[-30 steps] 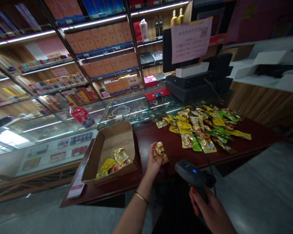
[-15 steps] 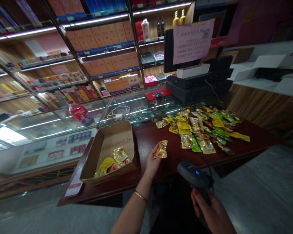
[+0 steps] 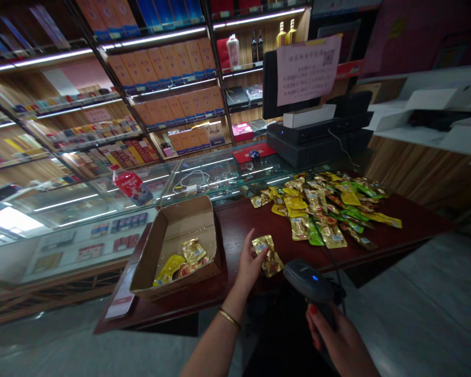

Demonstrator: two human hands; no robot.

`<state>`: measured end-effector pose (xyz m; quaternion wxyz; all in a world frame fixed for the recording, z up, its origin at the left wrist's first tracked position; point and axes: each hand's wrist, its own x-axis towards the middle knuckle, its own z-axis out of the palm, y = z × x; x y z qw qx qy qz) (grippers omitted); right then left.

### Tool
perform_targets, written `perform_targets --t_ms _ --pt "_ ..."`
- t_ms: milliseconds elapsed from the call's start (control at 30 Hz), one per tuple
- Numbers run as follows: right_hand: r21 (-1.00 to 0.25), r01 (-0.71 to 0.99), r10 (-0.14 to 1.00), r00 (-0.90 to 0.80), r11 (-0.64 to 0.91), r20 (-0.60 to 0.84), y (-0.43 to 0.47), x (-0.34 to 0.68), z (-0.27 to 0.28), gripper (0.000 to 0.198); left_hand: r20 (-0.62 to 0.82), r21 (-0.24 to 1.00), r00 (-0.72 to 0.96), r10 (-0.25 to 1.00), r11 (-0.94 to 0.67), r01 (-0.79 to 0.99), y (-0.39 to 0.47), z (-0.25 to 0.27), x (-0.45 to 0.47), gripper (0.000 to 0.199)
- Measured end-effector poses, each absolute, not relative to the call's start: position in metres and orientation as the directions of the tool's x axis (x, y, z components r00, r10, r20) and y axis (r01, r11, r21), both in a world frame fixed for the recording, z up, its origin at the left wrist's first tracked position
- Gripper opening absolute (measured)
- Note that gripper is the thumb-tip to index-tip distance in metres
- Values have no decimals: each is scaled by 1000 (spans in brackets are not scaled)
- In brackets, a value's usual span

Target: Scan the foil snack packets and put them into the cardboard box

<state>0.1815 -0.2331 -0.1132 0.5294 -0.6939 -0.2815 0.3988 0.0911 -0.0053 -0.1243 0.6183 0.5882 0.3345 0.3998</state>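
Note:
My left hand (image 3: pixel 248 267) is over the near part of the dark red table, its thumb on the front of a gold snack packet (image 3: pixel 272 260) and its index finger raised. The packet shows a pale printed label; the other fingers' grip is partly hidden. Wrapped in my right hand (image 3: pixel 335 335) is the handle of a black barcode scanner (image 3: pixel 308 283) with a blue light, its head pointing toward the packet. Left of my left hand stands an open cardboard box (image 3: pixel 215 230) with several packets (image 3: pixel 193 250) inside.
A heap of gold, yellow and green packets (image 3: pixel 316 201) covers the table's right side. Behind it are a black monitor with a paper notice (image 3: pixel 306 70) and a red mouse mat (image 3: pixel 245 153). A red-labelled bottle (image 3: pixel 130 186) stands on the glass counter (image 3: pixel 165 183).
The gold packet has turned over, showing its label, and is now lower and closer to the scanner. My left index finger has lifted away from it. My right hand stays nearly still.

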Motion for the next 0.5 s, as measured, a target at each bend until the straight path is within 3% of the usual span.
perform_targets --t_ms 200,500 --pt "-957 -2 815 523 -289 -247 -232 179 -105 53 266 944 548 793 -328 17 -4 -127 86 31" --pt "-957 38 820 527 -287 -225 -228 180 -98 52 234 934 602 763 -348 79 -5 -131 89 81"
